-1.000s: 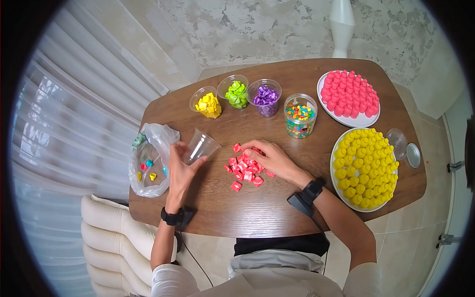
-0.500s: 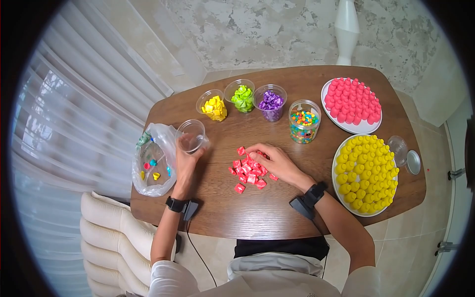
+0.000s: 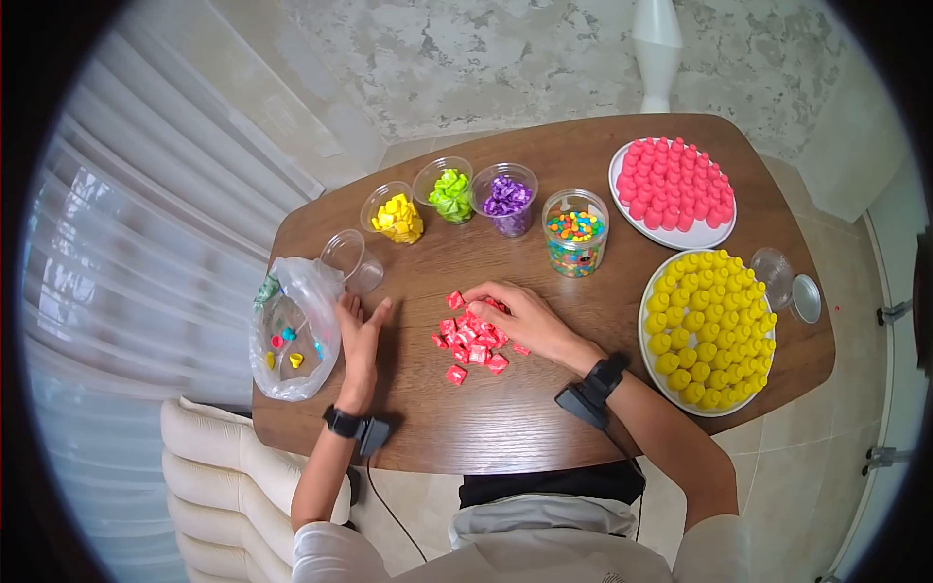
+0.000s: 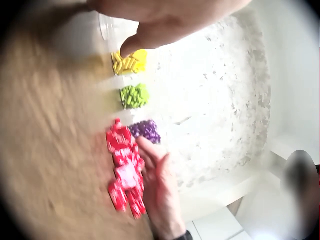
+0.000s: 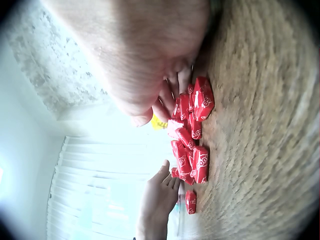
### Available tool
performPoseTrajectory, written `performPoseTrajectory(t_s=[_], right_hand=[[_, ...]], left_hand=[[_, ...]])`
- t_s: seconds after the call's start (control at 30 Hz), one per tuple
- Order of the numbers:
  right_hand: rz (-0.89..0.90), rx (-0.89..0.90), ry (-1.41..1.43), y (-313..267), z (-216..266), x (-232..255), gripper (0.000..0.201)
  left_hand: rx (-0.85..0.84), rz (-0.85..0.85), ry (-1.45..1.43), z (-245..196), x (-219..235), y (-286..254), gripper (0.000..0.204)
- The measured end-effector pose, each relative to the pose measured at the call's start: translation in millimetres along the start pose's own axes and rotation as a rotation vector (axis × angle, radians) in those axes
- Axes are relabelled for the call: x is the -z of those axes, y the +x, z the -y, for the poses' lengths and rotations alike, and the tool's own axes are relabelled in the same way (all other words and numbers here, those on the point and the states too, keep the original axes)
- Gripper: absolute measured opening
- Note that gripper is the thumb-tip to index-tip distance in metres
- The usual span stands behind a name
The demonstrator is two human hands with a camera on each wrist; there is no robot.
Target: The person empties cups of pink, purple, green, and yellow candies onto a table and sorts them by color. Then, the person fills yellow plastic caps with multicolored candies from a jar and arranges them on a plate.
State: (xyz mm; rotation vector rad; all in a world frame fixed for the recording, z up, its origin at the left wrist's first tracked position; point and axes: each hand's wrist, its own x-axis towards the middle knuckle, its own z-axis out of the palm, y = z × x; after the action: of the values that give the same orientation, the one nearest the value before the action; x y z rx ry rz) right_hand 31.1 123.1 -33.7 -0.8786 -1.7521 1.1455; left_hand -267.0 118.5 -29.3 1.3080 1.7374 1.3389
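Wall (image 3: 505,58): mottled grey and white, behind the table (image 3: 437,428).
Curtain (image 3: 185,223): white and sheer, hanging down the left side of the head view.
Table: brown wood grain, rounded corners.
Padded seat (image 3: 219,486): cream, beside the table's near left corner.
Plates: near plate (image 3: 663,386) covered with yellow bottle-shaped pieces (image 3: 714,325); far plate (image 3: 680,240) covered with pink ones.
Plastic bag (image 3: 313,296): translucent, near the table's left edge, small coloured bits (image 3: 295,360) in it.
Right hand (image 3: 525,319): reaches over the red sweets (image 3: 473,342), fingers extended and touching them, thumb held apart, so the grip is spread.
Left hand (image 3: 362,345): fingers straight, thumb spread away, holding nothing; just beside the bag and just short of a clear cup (image 3: 342,255). Whether it touches either, I cannot tell.
Jar (image 3: 575,238): clear, full of multicoloured sweets, right of the row of cups.
Cups: yellow cup (image 3: 379,197), green cup (image 3: 434,167) and purple cup (image 3: 491,173), all clear, named for the wrapped sweets inside.
Lids: clear lid (image 3: 773,279) and silver lid (image 3: 806,298), right of the near plate.
Red sweets: loosely heaped on the table between both hands, a few strays around the edge.
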Motion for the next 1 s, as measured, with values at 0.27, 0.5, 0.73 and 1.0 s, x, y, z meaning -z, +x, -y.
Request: performPoseTrajectory(t_s=[0.27,0.5,0.73,1.0], right_hand=[[-0.198,-0.097,0.15,1.5,-3.7,-3.8,0.031],[-0.529,-0.074,0.333,6.2,-21.9,-1.3,0.021],[-0.384,-0.174,0.277,2.5,-8.5,4.1,0.016],[-0.336,-0.141,0.189,1.5,-14.0,0.2,0.014]], left_hand=[[-0.077,0.293,0.019,-70.1,-34.3,-32.1,0.056],[-0.191,0.561,0.03,-84.0,-135.5,13.6,0.073],[-0.078,0.62,-0.166,-86.5,-178.3,29.5,0.084],[-0.182,0.445,-0.017,-84.5,-192.1,37.8,0.088]])
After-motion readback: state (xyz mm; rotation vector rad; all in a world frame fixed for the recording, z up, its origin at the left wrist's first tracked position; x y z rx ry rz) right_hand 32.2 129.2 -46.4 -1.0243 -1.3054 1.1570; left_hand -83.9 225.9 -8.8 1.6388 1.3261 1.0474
